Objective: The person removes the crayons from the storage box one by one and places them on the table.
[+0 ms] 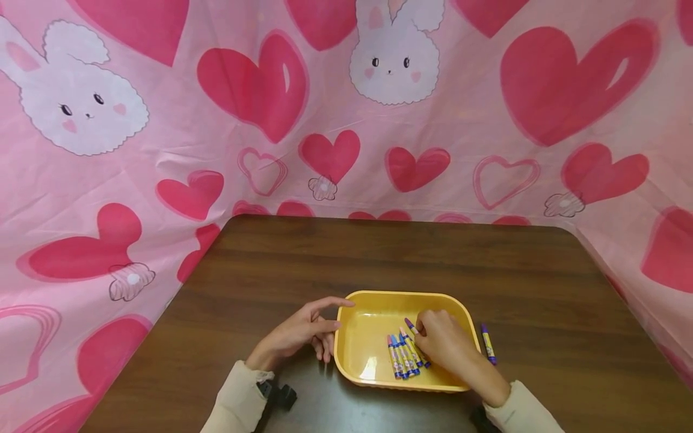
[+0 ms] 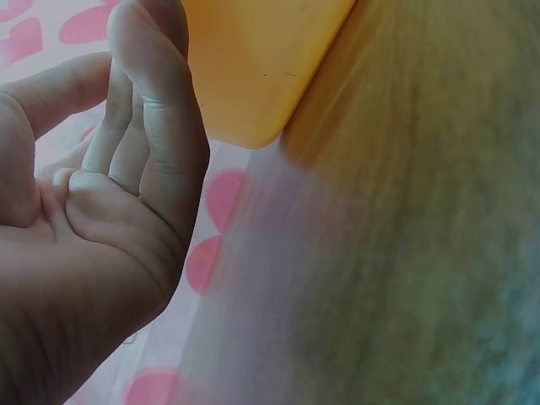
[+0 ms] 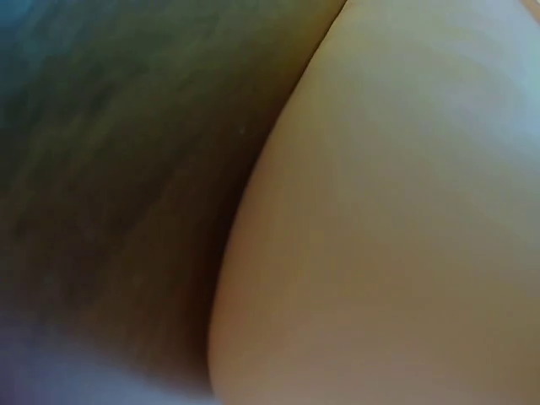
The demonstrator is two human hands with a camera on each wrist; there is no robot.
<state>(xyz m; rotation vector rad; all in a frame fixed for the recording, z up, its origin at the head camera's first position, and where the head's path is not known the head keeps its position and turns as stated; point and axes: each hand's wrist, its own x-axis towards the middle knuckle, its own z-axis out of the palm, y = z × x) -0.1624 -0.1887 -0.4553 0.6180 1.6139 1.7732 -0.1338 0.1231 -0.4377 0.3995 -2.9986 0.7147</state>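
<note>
A yellow tray (image 1: 373,304) stands on the table, with several crayons (image 1: 402,358) lying side by side in it. My right hand (image 1: 445,340) reaches into the tray and pinches a purple crayon (image 1: 409,325) beside the row; its lower part is hidden by the fingers. At the tray's left rim is my left hand (image 1: 303,328), its index finger stretched over the edge and its thumb by the side wall. The left wrist view shows that palm (image 2: 101,245) holding nothing. Only a blurred forearm or hand surface fills the right wrist view.
Outside the tray, to its right, another purple crayon (image 1: 488,344) lies on the dark wooden table (image 1: 400,252). A pink cloth (image 1: 465,114) with hearts and rabbits hangs behind and along the sides. Near the left sleeve is a black wrist device (image 1: 278,394).
</note>
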